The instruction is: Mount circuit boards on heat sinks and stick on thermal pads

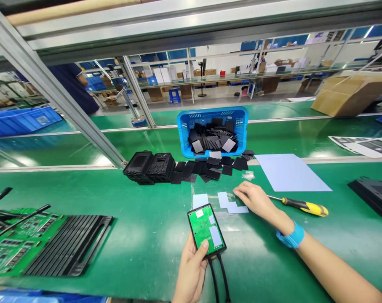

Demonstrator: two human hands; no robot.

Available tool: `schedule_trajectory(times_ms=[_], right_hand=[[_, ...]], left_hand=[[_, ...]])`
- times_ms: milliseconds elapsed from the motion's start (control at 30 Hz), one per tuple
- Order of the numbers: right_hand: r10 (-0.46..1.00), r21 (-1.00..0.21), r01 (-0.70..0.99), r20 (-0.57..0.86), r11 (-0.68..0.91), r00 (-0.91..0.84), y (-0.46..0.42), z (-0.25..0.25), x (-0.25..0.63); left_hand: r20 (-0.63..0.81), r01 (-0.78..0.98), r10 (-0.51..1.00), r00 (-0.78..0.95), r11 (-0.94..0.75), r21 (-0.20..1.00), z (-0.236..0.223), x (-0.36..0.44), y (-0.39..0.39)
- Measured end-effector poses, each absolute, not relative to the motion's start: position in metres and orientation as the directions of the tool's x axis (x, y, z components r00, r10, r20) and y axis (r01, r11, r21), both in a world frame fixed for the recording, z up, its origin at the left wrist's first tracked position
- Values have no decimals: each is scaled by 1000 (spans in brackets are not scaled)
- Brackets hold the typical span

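Note:
My left hand (192,263) grips a black housing with a green circuit board (205,225) in it, thumb on the board's lower part. Two pale blue pads lie on the board, and two black cables (221,275) hang from the housing's lower end. My right hand (255,200) is closed in a pinch above the bench, beside pale blue pads (232,206) lying on a clear film; whatever sits between its fingertips is too small to make out. Another pale blue pad (200,200) lies just behind the housing. A yellow and black screwdriver (304,206) lies beyond my right wrist.
A blue basket (180,134) holds many black plates, with more black plates (209,167) before it. Stacked black housings (140,168) stand left of them. A pale blue sheet (293,172) lies at right. Green circuit boards and a finned black part (69,244) lie at left.

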State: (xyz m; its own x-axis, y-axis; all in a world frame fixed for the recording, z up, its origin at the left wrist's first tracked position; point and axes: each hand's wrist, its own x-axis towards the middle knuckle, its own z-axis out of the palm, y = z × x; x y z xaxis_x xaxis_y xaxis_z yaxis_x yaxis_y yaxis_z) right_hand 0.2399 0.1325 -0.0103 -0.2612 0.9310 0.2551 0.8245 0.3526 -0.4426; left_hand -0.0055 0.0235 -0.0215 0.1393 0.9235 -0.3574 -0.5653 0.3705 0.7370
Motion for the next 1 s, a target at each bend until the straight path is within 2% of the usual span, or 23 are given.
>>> schedule_trajectory(times_ms=[167,367,733,900,1000], right_hand=[[920,-407,826,212,389,-328,115,-23,235],[928,-409,835,220,368,-301,109,-29,229],[947,-579,750,171,319,-271,105,-3,228],[910,-691,612,172,385,-378,85,17,195],[872,-675,586,189,449,-452,74,19,172]], left_hand=[[-368,-572,919,144,381,726,-21,-6,24],[-342,-567,928,148,363,739,-26,-3,23],[-230,-527,959,168,284,801,-24,1,26],[-123,-507,976,177,198,839,-29,2,26],[-50,-485,983,178,131,864,-33,2,27]])
